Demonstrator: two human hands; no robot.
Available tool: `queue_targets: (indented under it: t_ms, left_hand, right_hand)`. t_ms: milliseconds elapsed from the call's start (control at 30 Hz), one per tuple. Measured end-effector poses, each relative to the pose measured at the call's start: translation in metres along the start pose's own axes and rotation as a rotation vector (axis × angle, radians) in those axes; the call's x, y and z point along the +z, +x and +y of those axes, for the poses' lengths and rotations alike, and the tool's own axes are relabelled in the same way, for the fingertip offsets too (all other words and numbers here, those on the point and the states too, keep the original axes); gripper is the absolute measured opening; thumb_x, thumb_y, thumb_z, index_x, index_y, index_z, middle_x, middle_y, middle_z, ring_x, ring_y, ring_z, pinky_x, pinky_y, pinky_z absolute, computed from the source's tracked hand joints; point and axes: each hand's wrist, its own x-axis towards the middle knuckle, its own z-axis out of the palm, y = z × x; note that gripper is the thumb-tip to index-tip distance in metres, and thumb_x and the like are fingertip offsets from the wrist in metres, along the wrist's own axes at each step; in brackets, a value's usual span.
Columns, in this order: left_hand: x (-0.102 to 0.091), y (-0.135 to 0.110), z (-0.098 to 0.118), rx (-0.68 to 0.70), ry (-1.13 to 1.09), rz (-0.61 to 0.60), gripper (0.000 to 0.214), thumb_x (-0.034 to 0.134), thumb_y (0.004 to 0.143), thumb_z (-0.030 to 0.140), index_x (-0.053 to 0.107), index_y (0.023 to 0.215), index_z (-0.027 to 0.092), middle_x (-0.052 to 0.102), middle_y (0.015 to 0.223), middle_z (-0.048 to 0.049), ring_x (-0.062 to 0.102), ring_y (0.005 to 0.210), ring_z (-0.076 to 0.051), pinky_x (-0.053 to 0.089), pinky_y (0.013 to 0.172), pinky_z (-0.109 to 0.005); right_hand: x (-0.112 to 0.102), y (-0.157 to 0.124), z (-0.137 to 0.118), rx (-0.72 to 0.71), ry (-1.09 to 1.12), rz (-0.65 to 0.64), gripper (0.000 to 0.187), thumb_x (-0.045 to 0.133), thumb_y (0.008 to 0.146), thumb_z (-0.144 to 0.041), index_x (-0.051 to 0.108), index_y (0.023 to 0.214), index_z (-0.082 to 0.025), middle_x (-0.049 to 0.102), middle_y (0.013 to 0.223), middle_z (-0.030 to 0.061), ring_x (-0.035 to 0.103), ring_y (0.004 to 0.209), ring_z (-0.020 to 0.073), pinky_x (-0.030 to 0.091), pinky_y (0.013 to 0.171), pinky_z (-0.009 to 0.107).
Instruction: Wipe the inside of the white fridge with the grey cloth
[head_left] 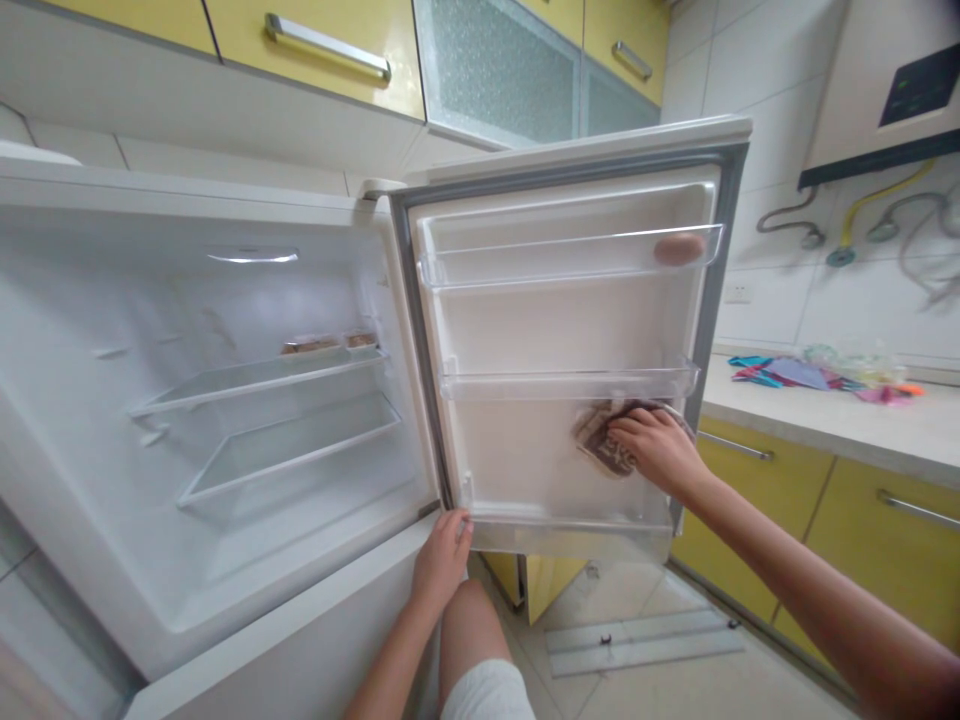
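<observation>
The fridge door [555, 330] stands open to the right of the fridge's white inside [225, 400]. My right hand [656, 450] presses a brown patterned cloth [600, 440] flat against the door's inner wall, just under the middle door shelf [570, 382]. The fingers lie closed over the cloth. My left hand [441, 560] grips the door's lower left corner beside the bottom door shelf [570, 515]. A single egg [679, 249] rests at the right end of the top door shelf [570, 262].
Inside the fridge are two glass shelves [285, 400]; small containers [330, 344] sit at the back of the upper one. A counter [840, 415] with colourful cloths [787, 373] runs to the right over yellow cabinets [825, 520]. My knee [472, 620] is below the door.
</observation>
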Motion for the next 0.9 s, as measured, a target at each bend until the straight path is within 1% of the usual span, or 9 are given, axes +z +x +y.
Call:
queue_targets:
  t_ms: [133,333,433,533,600,667,733,833,900]
  left_hand:
    - [-0.001,-0.001,0.001,-0.01,0.016,-0.002,0.032,0.038,0.097,0.037,0.062,0.113,0.024,0.066,0.125,-0.0093,0.067,0.103,-0.02,0.05,0.096,-0.035]
    - [-0.006,0.003,0.003,-0.014,0.025,0.008,0.033,0.038,0.097,0.04,0.065,0.112,0.025,0.07,0.122,-0.0087,0.065,0.113,-0.022,0.048,0.1,-0.036]
    - [-0.005,0.003,0.005,-0.01,0.026,0.014,0.034,0.038,0.098,0.041,0.065,0.109,0.025,0.07,0.118,-0.0083,0.065,0.111,-0.022,0.048,0.098,-0.036]
    - [-0.002,0.003,0.005,-0.011,0.029,0.03,0.035,0.036,0.098,0.04,0.065,0.107,0.023,0.07,0.115,-0.0099,0.065,0.11,-0.024,0.049,0.096,-0.038]
    - [-0.001,0.003,0.005,-0.006,0.03,0.039,0.035,0.035,0.098,0.04,0.065,0.105,0.023,0.07,0.114,-0.0106,0.065,0.109,-0.024,0.049,0.095,-0.038]
    - [0.0,0.004,0.004,0.006,0.03,0.041,0.034,0.035,0.097,0.041,0.064,0.102,0.023,0.07,0.111,-0.0097,0.065,0.108,-0.024,0.049,0.095,-0.038]
    - [0.0,0.005,0.003,0.018,0.031,0.043,0.033,0.036,0.097,0.041,0.064,0.099,0.024,0.07,0.108,-0.0083,0.065,0.107,-0.023,0.049,0.094,-0.036]
    - [0.0,0.006,0.002,0.021,0.038,0.049,0.033,0.036,0.097,0.042,0.064,0.097,0.025,0.07,0.106,-0.0078,0.066,0.105,-0.022,0.05,0.093,-0.035]
    - [0.0,0.006,0.003,0.019,0.046,0.05,0.034,0.034,0.097,0.042,0.063,0.097,0.025,0.069,0.106,-0.008,0.065,0.104,-0.023,0.05,0.093,-0.035]
  right_hand:
    - [-0.012,-0.004,-0.005,0.248,-0.076,0.267,0.042,0.05,0.085,-0.006,0.07,0.119,-0.02,0.073,0.125,0.0064,0.057,0.108,0.0271,0.037,0.086,0.041]
    - [0.007,-0.056,-0.017,0.583,0.014,0.384,0.046,0.054,0.082,-0.019,0.066,0.127,-0.023,0.071,0.13,0.0053,0.059,0.105,0.0289,0.045,0.088,0.042]
    - [0.021,-0.092,-0.022,0.825,0.29,0.376,0.048,0.054,0.079,-0.03,0.066,0.125,-0.023,0.07,0.128,0.0073,0.061,0.109,0.0317,0.049,0.086,0.043]
    - [0.046,-0.128,-0.036,1.136,0.733,0.396,0.052,0.059,0.075,-0.046,0.068,0.118,-0.019,0.074,0.113,0.0112,0.065,0.104,0.0344,0.051,0.085,0.045]
    - [0.067,-0.147,-0.054,1.253,1.032,0.431,0.056,0.064,0.071,-0.053,0.069,0.115,-0.018,0.074,0.113,0.0108,0.065,0.107,0.0354,0.052,0.091,0.047]
    - [0.086,-0.159,-0.078,1.294,1.239,0.477,0.06,0.066,0.07,-0.057,0.068,0.118,-0.021,0.073,0.12,0.0088,0.063,0.116,0.0359,0.049,0.1,0.048]
    - [0.097,-0.162,-0.102,1.325,1.316,0.537,0.064,0.066,0.072,-0.059,0.065,0.125,-0.023,0.07,0.127,0.0082,0.06,0.124,0.0365,0.045,0.108,0.051]
    - [0.099,-0.153,-0.13,1.314,1.239,0.566,0.068,0.061,0.079,-0.059,0.057,0.135,-0.021,0.062,0.139,0.012,0.052,0.133,0.0384,0.036,0.116,0.056]
    - [0.095,-0.141,-0.139,1.207,1.104,0.585,0.068,0.057,0.084,-0.055,0.051,0.142,-0.02,0.053,0.149,0.0149,0.043,0.141,0.0387,0.029,0.119,0.057]
